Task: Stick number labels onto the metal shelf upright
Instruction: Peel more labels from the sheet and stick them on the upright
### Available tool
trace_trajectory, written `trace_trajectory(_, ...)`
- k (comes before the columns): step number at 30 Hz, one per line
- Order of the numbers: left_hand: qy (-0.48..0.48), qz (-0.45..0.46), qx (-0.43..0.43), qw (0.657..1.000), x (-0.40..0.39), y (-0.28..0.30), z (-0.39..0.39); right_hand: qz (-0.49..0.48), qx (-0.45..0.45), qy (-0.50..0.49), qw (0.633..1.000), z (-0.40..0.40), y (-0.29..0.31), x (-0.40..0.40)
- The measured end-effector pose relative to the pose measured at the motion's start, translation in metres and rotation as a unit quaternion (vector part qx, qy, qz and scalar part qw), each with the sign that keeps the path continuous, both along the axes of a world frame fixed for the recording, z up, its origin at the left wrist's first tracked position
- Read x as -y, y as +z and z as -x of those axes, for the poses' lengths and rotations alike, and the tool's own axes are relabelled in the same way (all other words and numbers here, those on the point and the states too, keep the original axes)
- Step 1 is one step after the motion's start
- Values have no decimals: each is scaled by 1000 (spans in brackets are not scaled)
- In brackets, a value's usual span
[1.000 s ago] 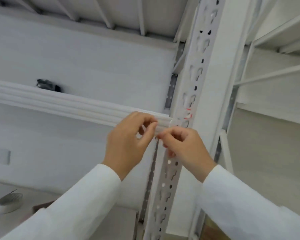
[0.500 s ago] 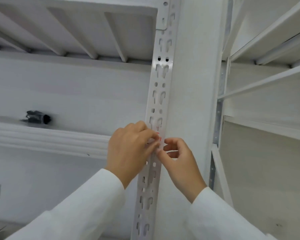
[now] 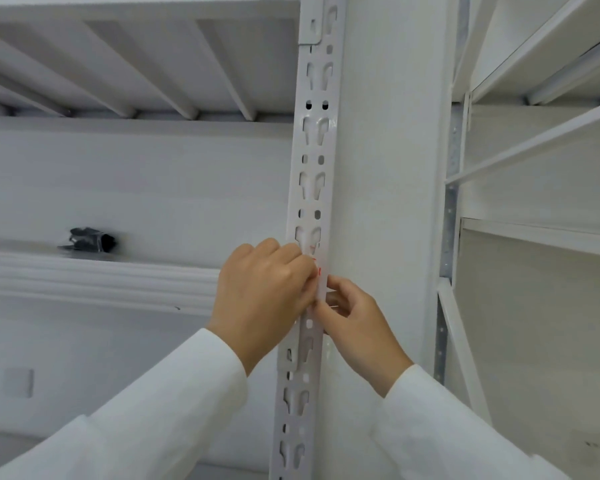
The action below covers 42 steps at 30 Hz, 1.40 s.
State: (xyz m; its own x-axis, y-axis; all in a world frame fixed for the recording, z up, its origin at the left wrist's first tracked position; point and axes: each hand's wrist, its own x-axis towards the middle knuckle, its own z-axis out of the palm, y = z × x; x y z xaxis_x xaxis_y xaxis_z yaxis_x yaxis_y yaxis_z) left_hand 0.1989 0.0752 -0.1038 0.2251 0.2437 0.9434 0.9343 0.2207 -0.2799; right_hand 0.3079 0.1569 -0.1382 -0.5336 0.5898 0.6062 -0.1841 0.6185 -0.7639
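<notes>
The label [image 3: 317, 271] (only slivers of red print show) sits on the perforated metal shelf upright [image 3: 314, 161] at centre frame, mostly hidden behind the left hand [image 3: 262, 299], whose curled fingers pinch it against the post. The right hand [image 3: 355, 323] pinches its lower end from the right edge. A dark bundle [image 3: 89, 240] lies on the shelf beam [image 3: 97, 278] at left.

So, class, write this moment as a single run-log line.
step: sticking label | left hand: presses label onto upright | right hand: fingers curled at upright's edge, grip unclear | label: red-marked, mostly hidden
</notes>
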Motion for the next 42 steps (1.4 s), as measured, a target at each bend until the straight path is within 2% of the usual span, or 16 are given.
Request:
trace_trajectory(3, 10, 13, -12, 1000, 1, 1, 1, 4, 6, -3, 1000, 2, 0, -5)
trace_trajectory(6, 2, 32, 20, 999, 0, 2, -1, 3, 2, -10, 1000, 4, 0, -8)
trace_trajectory(15, -50, 49, 61, 996, -6, 4, -4, -1, 14, -26, 1000, 3, 1, -7)
trace_trajectory(24, -138, 111, 86, 980, 8, 1, 17, 4, 35, -19, 999, 1, 3, -7)
trace_trajectory(33, -85, 126, 137, 979, 9, 14, 4, 1, 31, -14, 999, 2, 3, -10)
trace_trajectory(39, -50, 112, 76, 990, 3, 10, 0, -24, 28, -35, 999, 5, 1, -11)
trace_trajectory(42, -54, 81, 72, 993, 0, 7, 0, -26, 27, -37, 999, 5, 0, -12)
